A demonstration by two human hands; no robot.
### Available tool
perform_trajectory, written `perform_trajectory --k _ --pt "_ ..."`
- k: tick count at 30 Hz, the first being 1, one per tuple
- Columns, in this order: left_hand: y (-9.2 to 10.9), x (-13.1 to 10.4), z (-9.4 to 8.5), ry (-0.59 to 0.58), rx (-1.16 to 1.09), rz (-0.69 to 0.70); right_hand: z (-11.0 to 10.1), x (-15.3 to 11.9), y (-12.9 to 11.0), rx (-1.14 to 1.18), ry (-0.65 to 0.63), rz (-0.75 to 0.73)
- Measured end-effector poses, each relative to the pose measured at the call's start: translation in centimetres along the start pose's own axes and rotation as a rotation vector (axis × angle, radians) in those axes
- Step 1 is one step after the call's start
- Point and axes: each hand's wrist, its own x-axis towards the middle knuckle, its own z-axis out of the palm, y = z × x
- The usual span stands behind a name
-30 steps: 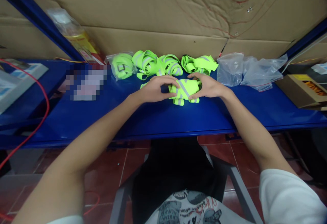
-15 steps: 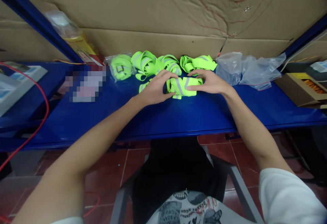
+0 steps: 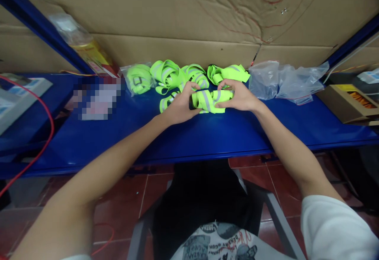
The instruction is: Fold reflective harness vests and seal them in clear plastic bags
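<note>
A neon-yellow reflective strap [image 3: 206, 100] with grey bands lies loosely folded on the blue table, between my hands. My left hand [image 3: 182, 106] curves around its left end, fingers at the far side and thumb at the near side. At the right end, my right hand [image 3: 238, 96] grips the strap between thumb and fingers. Part of another neon strap [image 3: 165, 102] shows beyond my left hand. Behind lie more coiled reflective straps: one bundle [image 3: 167, 74], one beside it [image 3: 195, 74] and one at the right [image 3: 229, 73].
A bagged neon strap [image 3: 139, 79] sits at the left of the row. Clear plastic bags [image 3: 302, 82] lie to the right, beside an open cardboard box [image 3: 340, 104]. A bottle [image 3: 77, 38] leans at the back left. Cardboard [image 3: 177, 15] closes off the back.
The folded strap's right part has shifted and curled under my right hand, whose thumb and fingers have moved slightly. My left hand stays at the left end. The view has shifted slightly.
</note>
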Motion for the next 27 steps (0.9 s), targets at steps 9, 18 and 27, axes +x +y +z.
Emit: perform_trajectory --k 9,18,27 --pt "-0.2 1.1 -0.3 0.132 -0.367 -0.168 1.0 0.2 -0.4 0.038 0.230 -0.156" --pt "0.4 1.2 1.1 0.217 -0.561 -0.234 3.0 -1.0 -0.8 -0.116 0.413 -0.261" --pt "0.4 0.8 2.2 0.218 -0.667 -0.302 5.5 -1.6 -0.9 -0.252 0.260 -0.483"
